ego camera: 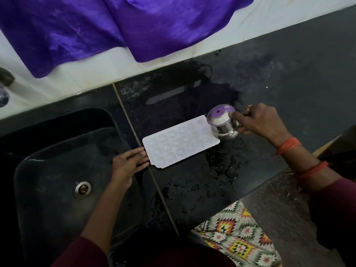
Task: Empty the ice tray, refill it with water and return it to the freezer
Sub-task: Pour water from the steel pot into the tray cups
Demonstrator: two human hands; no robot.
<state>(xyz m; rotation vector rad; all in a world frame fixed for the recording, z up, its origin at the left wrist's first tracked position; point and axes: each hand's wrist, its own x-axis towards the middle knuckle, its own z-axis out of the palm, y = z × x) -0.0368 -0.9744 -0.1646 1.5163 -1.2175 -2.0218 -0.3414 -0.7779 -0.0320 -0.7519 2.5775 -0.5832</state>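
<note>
Head view: right hand (260,122) grips round steel pot (224,130), left hand (128,163) flat against dimpled ice tray (177,145)

The steel pot (224,130) is gleaming mirror-bright, the plastic ice tray (179,143) is looking matt — the dark surface (192,182) glistening wet.

Ice tray (181,141) on counter (269,83), right of sink (57,160).

Left hand (129,163) flat, right hand (259,122) curled.
</note>
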